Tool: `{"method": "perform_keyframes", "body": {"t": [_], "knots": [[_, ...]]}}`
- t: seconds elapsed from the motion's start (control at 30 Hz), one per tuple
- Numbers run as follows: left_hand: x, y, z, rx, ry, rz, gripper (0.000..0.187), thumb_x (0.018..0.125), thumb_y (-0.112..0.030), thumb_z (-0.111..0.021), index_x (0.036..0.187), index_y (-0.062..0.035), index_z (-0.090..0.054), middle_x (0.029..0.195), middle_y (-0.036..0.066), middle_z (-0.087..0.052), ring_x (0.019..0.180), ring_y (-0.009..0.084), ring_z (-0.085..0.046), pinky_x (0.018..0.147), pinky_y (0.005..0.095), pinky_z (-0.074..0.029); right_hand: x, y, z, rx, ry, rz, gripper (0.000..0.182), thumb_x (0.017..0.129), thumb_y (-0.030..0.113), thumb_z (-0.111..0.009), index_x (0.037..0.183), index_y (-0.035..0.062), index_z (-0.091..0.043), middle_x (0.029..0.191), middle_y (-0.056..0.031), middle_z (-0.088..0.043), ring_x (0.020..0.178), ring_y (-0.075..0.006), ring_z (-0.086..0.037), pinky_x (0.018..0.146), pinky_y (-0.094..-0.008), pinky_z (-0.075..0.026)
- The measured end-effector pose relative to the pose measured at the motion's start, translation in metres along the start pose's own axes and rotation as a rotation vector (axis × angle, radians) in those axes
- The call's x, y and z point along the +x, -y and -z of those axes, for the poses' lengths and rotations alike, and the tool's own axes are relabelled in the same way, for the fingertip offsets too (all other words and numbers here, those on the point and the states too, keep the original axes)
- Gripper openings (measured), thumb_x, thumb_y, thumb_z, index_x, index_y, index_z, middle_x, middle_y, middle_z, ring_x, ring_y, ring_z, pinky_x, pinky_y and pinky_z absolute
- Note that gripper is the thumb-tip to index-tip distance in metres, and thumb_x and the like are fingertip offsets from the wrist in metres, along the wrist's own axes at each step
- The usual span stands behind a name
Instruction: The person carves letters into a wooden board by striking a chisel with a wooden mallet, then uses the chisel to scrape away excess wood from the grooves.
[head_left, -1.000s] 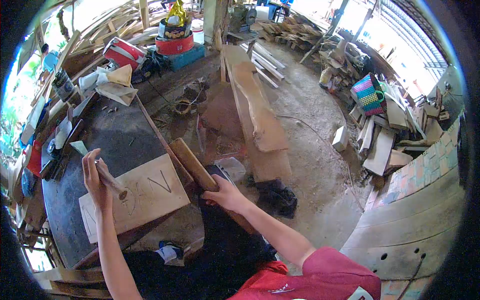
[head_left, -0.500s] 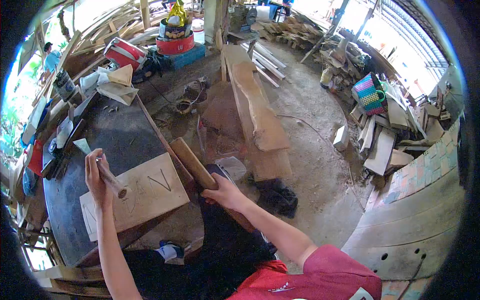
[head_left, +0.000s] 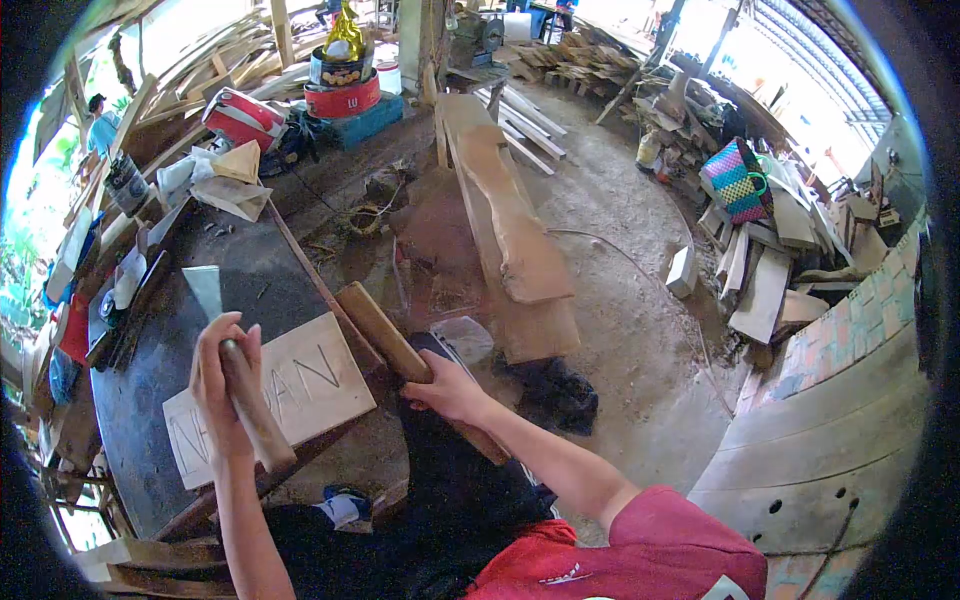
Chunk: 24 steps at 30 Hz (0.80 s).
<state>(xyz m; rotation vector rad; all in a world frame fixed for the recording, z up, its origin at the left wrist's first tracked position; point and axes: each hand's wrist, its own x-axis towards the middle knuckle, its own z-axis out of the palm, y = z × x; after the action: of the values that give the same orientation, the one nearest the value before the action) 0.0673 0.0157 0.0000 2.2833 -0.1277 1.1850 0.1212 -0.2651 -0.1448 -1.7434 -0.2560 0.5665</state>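
Note:
My left hand (head_left: pixel 218 385) is wrapped round the wooden handle of a chisel (head_left: pixel 204 290), whose flat, wide blade points up and away from me. Under that hand a pale wooden board (head_left: pixel 345 396) lies on the dark worktable (head_left: pixel 130 410), with large letters marked on it. Hand and chisel hide part of the lettering; "AN" shows at its right end. Beyond the board's right edge, my right hand (head_left: pixel 448 390) grips a thick, squared wooden bar (head_left: pixel 375 325) over my lap. The bar slants away to the upper left.
A long plank with a wavy-edged slab (head_left: pixel 515 225) on it stretches away ahead. Scrap wood and a woven bag (head_left: pixel 738 185) are piled at right. Bags and tools crowd the table's left side. A red-and-white cooler (head_left: pixel 245 120) stands behind. Another person (head_left: pixel 102 130) is at far left.
My left hand has moved slightly right and toward me, and the chisel has turned more upright. More of the right-hand letters shows. My right hand and the bar have barely moved.

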Motion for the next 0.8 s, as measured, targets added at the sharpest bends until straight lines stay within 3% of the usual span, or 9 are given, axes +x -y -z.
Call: {"method": "perform_keyframes", "body": {"t": [0.03, 0.1, 0.2, 0.27, 0.53, 0.8], "knots": [[-0.002, -0.009, -0.002, 0.075, -0.007, -0.037, 0.039, 0.086, 0.000, -0.078, 0.120, -0.0099, -0.062, 0.092, 0.005, -0.066, 0.081, 0.0142, -0.064, 0.077, 0.0281, -0.054, 0.002, -0.004, 0.001, -0.006, 0.003, 0.012, 0.042, 0.091, 0.012, -0.075, 0.124, -0.0028, -0.054, 0.095, -0.0081, -0.066, 0.080, -0.0120, -0.064, 0.070, -0.0293, -0.058], [-0.006, -0.029, 0.000, -0.102, 0.085, -0.004, 0.040, 0.087, -0.002, -0.078, 0.122, -0.0099, -0.060, 0.091, 0.005, -0.067, 0.080, 0.0148, -0.066, 0.075, 0.0289, -0.055, 0.002, -0.004, 0.001, -0.013, 0.005, 0.025, 0.042, 0.091, 0.012, -0.075, 0.124, -0.0028, -0.054, 0.094, -0.0078, -0.067, 0.079, -0.0120, -0.065, 0.070, -0.0292, -0.057], [-0.018, -0.033, -0.008, -0.128, 0.084, 0.068, 0.037, 0.088, -0.007, -0.078, 0.121, -0.0101, -0.060, 0.098, 0.006, -0.072, 0.081, 0.0171, -0.071, 0.074, 0.0325, -0.057, 0.002, -0.003, 0.001, -0.015, 0.001, 0.023, 0.042, 0.091, 0.013, -0.075, 0.125, -0.0028, -0.054, 0.094, -0.0078, -0.067, 0.078, -0.0122, -0.065, 0.070, -0.0292, -0.057], [-0.021, -0.056, -0.005, 0.052, 0.075, -0.071, 0.037, 0.088, -0.009, -0.078, 0.120, -0.0108, -0.061, 0.102, 0.006, -0.073, 0.081, 0.0177, -0.072, 0.074, 0.0335, -0.058, 0.003, -0.005, 0.000, -0.013, 0.002, 0.018, 0.042, 0.092, 0.013, -0.075, 0.125, -0.0028, -0.054, 0.094, -0.0082, -0.067, 0.078, -0.0124, -0.066, 0.070, -0.0294, -0.057], [-0.035, -0.057, -0.008, -0.098, 0.163, 0.041, 0.042, 0.088, -0.009, -0.079, 0.123, -0.0105, -0.058, 0.098, 0.003, -0.072, 0.087, 0.0158, -0.070, 0.081, 0.0325, -0.057, -0.001, 0.004, 0.000, -0.057, 0.003, 0.011, 0.046, 0.092, 0.015, -0.075, 0.127, -0.0035, -0.054, 0.095, -0.0092, -0.068, 0.078, -0.0124, -0.066, 0.071, -0.0297, -0.057], [-0.035, -0.072, -0.007, -0.126, 0.132, 0.089, 0.026, 0.086, -0.005, -0.079, 0.106, -0.0086, -0.065, 0.092, 0.005, -0.073, 0.084, 0.0190, -0.071, 0.078, 0.0326, -0.057, -0.003, 0.005, 0.002, -0.023, -0.003, 0.023, 0.043, 0.091, 0.016, -0.076, 0.124, -0.0021, -0.055, 0.092, -0.0079, -0.067, 0.076, -0.0124, -0.066, 0.070, -0.0299, -0.057]]}}
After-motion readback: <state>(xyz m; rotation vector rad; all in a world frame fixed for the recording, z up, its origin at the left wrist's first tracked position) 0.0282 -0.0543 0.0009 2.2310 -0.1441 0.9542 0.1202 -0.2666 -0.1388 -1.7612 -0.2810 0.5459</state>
